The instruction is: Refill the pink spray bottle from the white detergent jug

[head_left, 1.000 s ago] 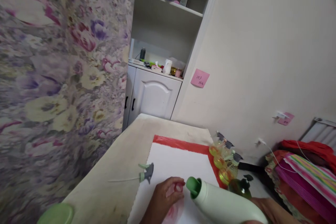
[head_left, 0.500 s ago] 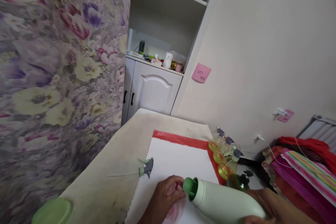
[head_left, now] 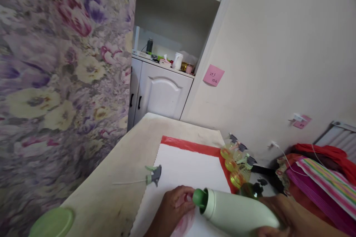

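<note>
My right hand (head_left: 283,216) grips a pale green bottle (head_left: 239,213) lying tilted, its darker green spout (head_left: 199,198) pointing left. My left hand (head_left: 174,209) is curled round something pink (head_left: 185,222) right under the spout; what it is I cannot make out. Both hands are over a white sheet (head_left: 183,172) laid on a red sheet (head_left: 191,146) on the beige table (head_left: 116,192). A loose spray-trigger head with its long tube (head_left: 151,177) lies at the white sheet's left edge.
Several yellow-green spray bottles (head_left: 236,163) stand at the table's right edge. A green lid (head_left: 51,222) lies at the near left. A floral curtain (head_left: 55,74) hangs at left, a white cupboard (head_left: 160,92) stands behind. Striped and red cloths (head_left: 325,181) are piled at right.
The view has tipped slightly downward. The bottle's spout has shifted a little left toward my left hand; both hands keep their hold.
</note>
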`<state>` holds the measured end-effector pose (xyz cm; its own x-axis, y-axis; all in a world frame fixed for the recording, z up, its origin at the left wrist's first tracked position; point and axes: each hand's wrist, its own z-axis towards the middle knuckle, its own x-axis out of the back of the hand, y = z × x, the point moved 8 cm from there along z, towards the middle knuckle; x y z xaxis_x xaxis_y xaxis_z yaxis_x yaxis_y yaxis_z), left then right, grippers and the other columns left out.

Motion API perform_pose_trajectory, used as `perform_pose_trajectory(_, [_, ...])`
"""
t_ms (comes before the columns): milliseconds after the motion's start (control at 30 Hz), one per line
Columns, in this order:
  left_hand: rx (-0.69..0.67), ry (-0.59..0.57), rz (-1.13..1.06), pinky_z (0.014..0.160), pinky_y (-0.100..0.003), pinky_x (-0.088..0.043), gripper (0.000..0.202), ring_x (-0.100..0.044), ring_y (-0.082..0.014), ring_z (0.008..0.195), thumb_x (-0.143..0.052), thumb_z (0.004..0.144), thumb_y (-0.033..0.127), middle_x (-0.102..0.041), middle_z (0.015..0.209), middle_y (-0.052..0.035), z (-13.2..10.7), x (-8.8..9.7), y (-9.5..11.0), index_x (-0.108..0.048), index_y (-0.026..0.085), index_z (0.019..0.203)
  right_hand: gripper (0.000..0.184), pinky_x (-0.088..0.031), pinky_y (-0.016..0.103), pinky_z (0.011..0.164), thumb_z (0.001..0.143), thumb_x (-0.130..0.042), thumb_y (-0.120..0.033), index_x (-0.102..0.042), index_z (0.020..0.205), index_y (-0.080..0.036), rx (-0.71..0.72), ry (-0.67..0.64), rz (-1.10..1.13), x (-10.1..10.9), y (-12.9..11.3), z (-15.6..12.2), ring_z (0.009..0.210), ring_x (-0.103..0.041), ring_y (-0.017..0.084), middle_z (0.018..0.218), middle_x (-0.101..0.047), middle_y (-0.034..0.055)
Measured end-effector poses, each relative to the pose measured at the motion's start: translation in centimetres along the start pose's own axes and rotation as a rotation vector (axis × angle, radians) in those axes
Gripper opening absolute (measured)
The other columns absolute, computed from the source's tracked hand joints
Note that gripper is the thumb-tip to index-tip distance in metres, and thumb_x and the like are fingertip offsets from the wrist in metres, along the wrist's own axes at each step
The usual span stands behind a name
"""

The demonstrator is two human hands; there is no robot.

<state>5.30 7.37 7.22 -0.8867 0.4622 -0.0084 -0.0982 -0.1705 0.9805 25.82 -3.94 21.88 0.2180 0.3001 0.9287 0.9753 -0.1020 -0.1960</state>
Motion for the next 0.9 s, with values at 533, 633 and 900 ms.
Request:
perform_pose_trajectory(533, [-0.021, 0.018, 0.053, 0.076, -0.023, -0.047, 0.013, -0.066, -0.0192, 0.081, -0.07, 0.073, 0.025, -0.075, 0.083, -0.0011, -0.4, 0.1, 0.9, -0.075, 0.021, 0.085, 0.03, -0.052, 0.028, 0.061, 0.079, -0.059, -0.046, -0.073, 0.092, -0.023, -0.014, 0.003, -0.047, 1.0, -0.8, -0.4, 0.085, -0.071, 0.029, 0.094, -0.078, 0.0069])
perform_pose_trajectory(633, [-0.016, 0.02, 0.067, 0.075, -0.023, -0.047, 0.013, -0.066, -0.0193, 0.08, -0.07, 0.073, 0.025, -0.075, 0.082, -0.0014, -0.4, 0.1, 1.0, -0.075, 0.02, 0.085, 0.029, -0.053, 0.029, 0.062, 0.077, -0.061, -0.046, -0.073, 0.092, -0.024, -0.017, 0.02, -0.033, 1.1, -0.5, -0.4, 0.087, -0.071, 0.03, 0.094, -0.077, 0.0071])
perform_pose_trajectory(900, [-0.014, 0.027, 0.073, 0.075, -0.023, -0.047, 0.015, -0.066, -0.019, 0.08, -0.07, 0.073, 0.022, -0.075, 0.082, -0.0019, -0.5, 0.1, 0.9, -0.075, 0.019, 0.086, 0.031, -0.054, 0.033, 0.069, 0.076, -0.063, -0.043, -0.073, 0.098, -0.024, -0.044, 0.02, -0.07, 1.3, -1.0, -0.1, 0.088, -0.071, 0.031, 0.099, -0.076, 0.0093])
